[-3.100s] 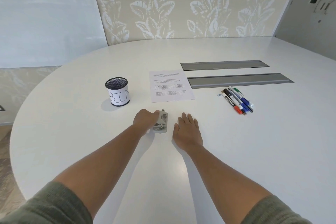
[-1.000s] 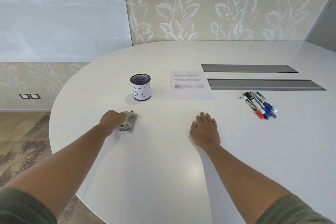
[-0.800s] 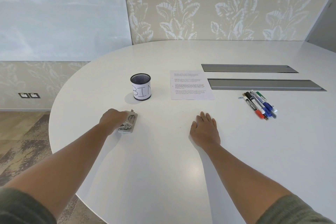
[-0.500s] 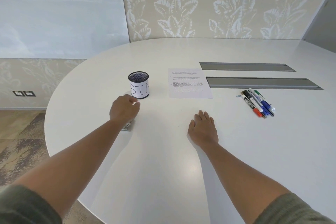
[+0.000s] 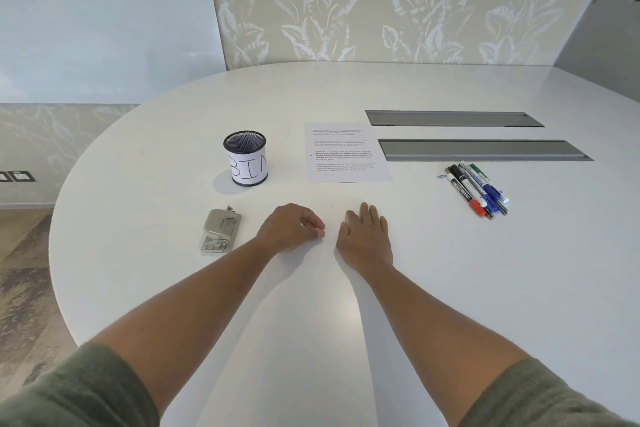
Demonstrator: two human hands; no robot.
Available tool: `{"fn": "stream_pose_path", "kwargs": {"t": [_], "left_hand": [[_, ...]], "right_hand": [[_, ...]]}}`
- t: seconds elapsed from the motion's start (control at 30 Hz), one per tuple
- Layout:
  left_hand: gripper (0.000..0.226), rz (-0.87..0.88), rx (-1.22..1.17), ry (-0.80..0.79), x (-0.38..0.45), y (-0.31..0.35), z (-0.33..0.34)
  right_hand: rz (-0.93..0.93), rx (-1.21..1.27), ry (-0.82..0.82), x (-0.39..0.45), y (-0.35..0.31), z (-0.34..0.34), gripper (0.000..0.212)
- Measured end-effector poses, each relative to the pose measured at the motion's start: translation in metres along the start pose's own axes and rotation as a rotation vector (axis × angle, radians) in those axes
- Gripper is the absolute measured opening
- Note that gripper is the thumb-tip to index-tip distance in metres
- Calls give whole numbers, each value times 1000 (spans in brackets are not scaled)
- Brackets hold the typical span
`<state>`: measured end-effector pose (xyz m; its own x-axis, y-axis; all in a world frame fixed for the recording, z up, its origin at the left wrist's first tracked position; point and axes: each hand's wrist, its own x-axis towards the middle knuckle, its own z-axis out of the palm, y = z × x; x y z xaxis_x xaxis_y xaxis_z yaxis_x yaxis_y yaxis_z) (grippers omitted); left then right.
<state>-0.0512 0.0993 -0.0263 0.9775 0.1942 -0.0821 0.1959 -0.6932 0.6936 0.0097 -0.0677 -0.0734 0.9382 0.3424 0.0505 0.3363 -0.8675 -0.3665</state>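
Silver metal hole punch (image 5: 220, 231), lying flat

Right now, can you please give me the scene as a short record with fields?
left hand: fingers loosely curled, holding nothing
right hand: flat, palm down on the white table
metal desk tool: perhaps a hole punch; lies left of the left hand, apart from it
mesh cup: upright, labelled BIN, behind the tool
printed sheet: flat, right of the cup
markers: a bunch lying far right, in front of the grey hatches
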Motion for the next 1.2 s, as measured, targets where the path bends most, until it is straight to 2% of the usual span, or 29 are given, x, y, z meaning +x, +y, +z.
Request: {"fn": "stream_pose_path", "kwargs": {"t": [0.3, 0.53, 0.7, 0.8, 1.03, 1.2], "left_hand": [[11, 45, 104, -12, 4, -1, 8], [7, 69, 240, 19, 6, 4, 12], [16, 52, 368, -44, 11, 11, 18], [20, 18, 311, -83, 14, 10, 19], [24, -90, 54, 44, 21, -4, 14], [24, -77, 21, 82, 21, -5, 15]], "right_hand": [[-29, 62, 28, 15, -2, 1, 38], [-24, 51, 230, 30, -4, 0, 27], [57, 124, 138, 43, -11, 0, 27], [80, 122, 86, 49, -15, -2, 28], [120, 208, 7, 62, -19, -15, 16], [107, 185, -49, 66, -25, -24, 18]]}}
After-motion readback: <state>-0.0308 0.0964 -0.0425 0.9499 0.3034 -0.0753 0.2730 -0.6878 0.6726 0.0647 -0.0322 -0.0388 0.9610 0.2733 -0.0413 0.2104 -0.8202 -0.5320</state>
